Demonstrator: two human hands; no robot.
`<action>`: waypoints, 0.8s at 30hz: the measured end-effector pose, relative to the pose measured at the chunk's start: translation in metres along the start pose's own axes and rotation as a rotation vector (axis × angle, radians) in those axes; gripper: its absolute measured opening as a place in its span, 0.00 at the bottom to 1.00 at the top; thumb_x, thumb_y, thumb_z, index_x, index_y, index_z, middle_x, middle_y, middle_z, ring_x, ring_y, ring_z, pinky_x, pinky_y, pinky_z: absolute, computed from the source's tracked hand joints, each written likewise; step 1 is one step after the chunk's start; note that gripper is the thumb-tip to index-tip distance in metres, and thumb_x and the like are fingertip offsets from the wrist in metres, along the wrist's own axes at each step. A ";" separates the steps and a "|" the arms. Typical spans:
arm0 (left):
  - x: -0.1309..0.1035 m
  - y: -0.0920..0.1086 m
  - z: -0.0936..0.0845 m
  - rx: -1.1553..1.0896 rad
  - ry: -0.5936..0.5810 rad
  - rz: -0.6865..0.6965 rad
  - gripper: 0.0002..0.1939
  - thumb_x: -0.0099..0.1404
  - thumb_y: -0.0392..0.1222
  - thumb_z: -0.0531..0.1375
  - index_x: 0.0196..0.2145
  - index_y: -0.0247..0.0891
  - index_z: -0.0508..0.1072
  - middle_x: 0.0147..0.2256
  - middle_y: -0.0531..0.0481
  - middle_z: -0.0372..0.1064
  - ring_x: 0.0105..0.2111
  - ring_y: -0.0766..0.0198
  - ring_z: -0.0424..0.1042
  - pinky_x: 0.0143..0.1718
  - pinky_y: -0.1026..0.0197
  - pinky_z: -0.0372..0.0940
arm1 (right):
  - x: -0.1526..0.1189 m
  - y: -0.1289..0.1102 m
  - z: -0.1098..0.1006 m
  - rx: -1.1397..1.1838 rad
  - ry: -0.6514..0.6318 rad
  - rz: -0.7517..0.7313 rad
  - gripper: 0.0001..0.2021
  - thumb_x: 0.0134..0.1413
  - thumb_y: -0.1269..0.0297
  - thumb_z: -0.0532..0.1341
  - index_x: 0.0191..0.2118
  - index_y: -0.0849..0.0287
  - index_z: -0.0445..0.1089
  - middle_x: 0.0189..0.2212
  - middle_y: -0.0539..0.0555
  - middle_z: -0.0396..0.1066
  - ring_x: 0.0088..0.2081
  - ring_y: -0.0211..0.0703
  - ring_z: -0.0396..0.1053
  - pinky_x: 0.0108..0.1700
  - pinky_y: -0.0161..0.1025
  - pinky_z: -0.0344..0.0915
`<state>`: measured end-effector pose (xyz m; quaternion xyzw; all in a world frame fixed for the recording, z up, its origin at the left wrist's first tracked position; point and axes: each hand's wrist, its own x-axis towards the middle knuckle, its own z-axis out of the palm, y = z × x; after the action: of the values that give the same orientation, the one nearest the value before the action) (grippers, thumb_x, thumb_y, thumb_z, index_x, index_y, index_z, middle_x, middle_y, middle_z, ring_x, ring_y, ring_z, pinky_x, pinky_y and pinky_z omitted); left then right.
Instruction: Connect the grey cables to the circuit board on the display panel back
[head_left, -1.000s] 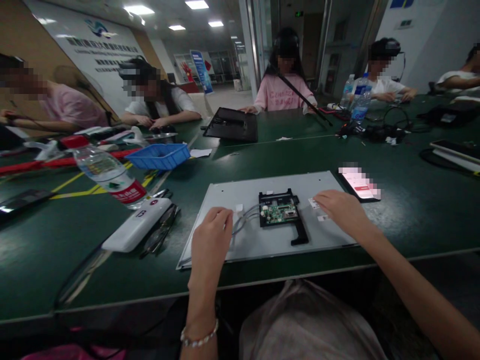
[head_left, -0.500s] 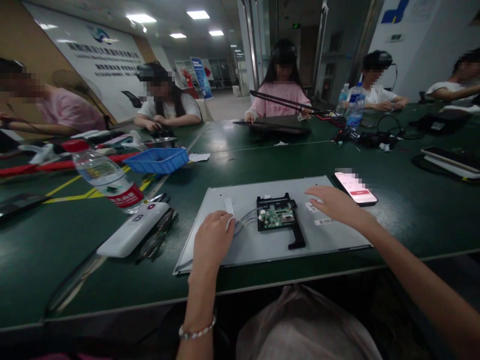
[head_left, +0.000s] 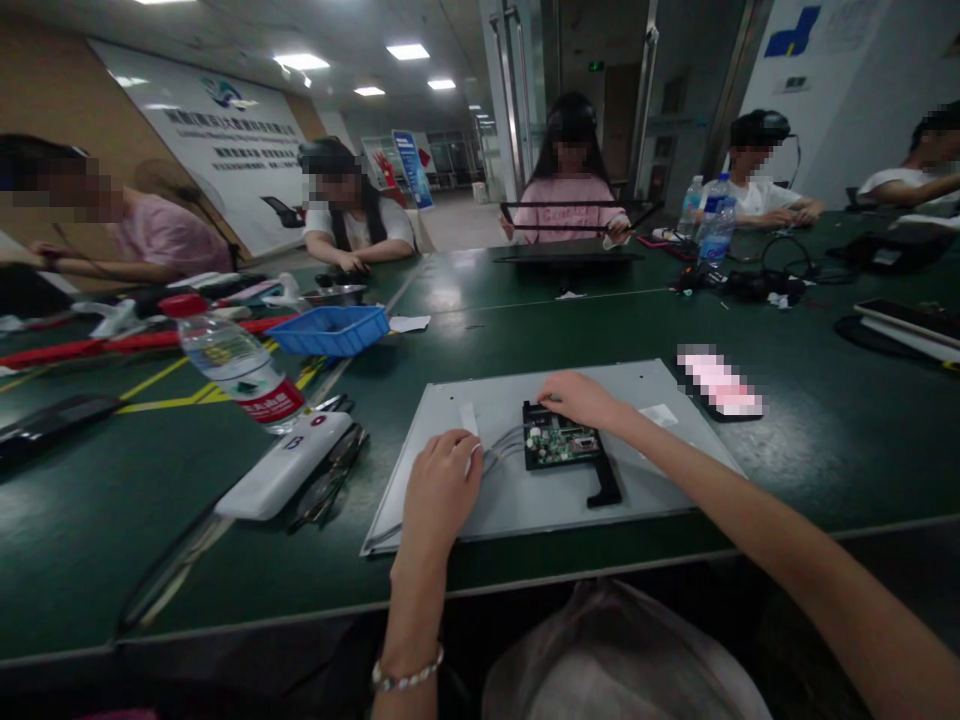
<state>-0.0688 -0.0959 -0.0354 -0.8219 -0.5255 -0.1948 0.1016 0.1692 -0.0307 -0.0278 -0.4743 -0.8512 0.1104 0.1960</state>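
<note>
A grey-white flat panel [head_left: 495,510] lies on the table in front of me. On its middle is a black plastic bracket [head_left: 604,480] framing a green circuit board [head_left: 559,443]. Grey cables [head_left: 504,447] run from the board's left side to my left hand [head_left: 442,485]. Its fingers curl down over them against the panel, and the palm side is hidden. My right hand [head_left: 581,398] reaches across to the bracket's back left edge, thumb and fingertips together there. What lies between those fingertips, if anything, is too small to make out.
Left of the panel are a white power bank [head_left: 289,465], glasses [head_left: 330,480], a tilted water bottle [head_left: 236,365] and a blue tray [head_left: 330,330]. A phone [head_left: 720,383] lies behind its right corner. Several people sit around the green table [head_left: 817,440]; one opposite holds a black frame [head_left: 562,228].
My right hand has moved left from over the panel's right part to the bracket's back edge, and its fingers have closed. My left hand stays over the cables. The view has shifted slightly.
</note>
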 end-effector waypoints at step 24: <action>-0.002 0.003 -0.004 -0.046 0.054 0.033 0.10 0.68 0.36 0.50 0.38 0.38 0.72 0.41 0.46 0.71 0.43 0.57 0.69 0.47 0.54 0.63 | -0.082 0.100 -0.029 0.045 0.208 0.152 0.13 0.60 0.62 0.55 0.46 0.58 0.74 0.45 0.57 0.74 0.48 0.46 0.71 0.51 0.46 0.65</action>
<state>-0.0682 -0.1003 -0.0329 -0.8271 -0.5043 -0.2272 0.0997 0.2969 -0.0483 -0.0581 -0.5420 -0.7850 0.0941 0.2847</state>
